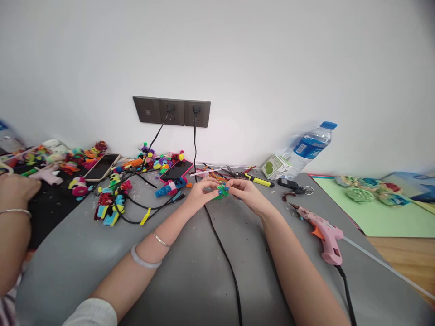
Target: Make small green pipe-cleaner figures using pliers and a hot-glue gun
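A small green piece with some blue (222, 190) is held between both hands above the middle of the grey table (190, 276). My left hand (202, 194) pinches its left side between thumb and fingers. On its right side, the fingertips of my right hand (245, 194) are closed on the same piece. Just behind the hands lie scissors or pliers with yellow-and-black handles (260, 180) and several thin coloured stems. A blue fuzzy figure (171, 187) rests left of my left hand.
A pink glue gun (322, 233), keys (295, 186) and a tilted water bottle (311, 147) are at the right. Black cables (222, 246) cross the table. Fuzzy figures (110, 203) and phones (102, 167) lie left, near another person's hand (16, 188).
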A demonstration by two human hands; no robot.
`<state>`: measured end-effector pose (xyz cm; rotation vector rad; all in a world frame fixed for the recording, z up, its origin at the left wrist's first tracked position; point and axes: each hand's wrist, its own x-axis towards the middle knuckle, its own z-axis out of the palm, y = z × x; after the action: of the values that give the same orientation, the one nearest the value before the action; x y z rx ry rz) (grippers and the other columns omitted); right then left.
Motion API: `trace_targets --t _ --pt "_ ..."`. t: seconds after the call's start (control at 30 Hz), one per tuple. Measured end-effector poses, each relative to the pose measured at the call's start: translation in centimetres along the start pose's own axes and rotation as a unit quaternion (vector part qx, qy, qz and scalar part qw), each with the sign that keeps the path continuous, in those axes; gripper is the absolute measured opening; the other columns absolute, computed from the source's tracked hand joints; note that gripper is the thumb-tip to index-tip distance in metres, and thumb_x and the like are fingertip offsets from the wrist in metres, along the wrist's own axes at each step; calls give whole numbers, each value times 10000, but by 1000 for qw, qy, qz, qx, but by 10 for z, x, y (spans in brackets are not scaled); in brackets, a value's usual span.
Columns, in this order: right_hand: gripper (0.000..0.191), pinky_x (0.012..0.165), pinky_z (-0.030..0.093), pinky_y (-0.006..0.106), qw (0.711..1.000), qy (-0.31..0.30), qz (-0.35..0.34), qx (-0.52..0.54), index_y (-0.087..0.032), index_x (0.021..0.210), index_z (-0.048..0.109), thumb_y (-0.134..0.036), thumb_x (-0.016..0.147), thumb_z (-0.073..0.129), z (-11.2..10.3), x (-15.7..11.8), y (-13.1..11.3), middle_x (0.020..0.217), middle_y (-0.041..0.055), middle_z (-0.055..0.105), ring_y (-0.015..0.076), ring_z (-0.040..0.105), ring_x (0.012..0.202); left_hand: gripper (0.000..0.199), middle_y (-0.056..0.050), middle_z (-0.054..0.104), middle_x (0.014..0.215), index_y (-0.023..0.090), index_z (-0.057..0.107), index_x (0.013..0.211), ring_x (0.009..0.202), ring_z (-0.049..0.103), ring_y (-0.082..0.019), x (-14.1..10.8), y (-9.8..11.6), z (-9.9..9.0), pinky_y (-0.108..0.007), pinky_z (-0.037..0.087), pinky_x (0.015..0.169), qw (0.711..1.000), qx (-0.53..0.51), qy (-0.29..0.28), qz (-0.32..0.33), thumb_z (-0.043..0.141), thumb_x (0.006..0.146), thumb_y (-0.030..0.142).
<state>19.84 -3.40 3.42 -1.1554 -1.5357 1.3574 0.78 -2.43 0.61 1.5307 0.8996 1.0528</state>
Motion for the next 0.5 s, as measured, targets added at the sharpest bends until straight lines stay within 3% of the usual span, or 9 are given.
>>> trace_targets --t 0.5 --pt "381 543 283 250 1000 11 -4 12 -171 764 651 -523 679 771 -2 1 4 696 -10 567 101 398 587 218 -117 563 1252 155 726 870 1062 594 -232 0 -8 -3 -220 462 603 1000 -11 2 16 723 769 348"
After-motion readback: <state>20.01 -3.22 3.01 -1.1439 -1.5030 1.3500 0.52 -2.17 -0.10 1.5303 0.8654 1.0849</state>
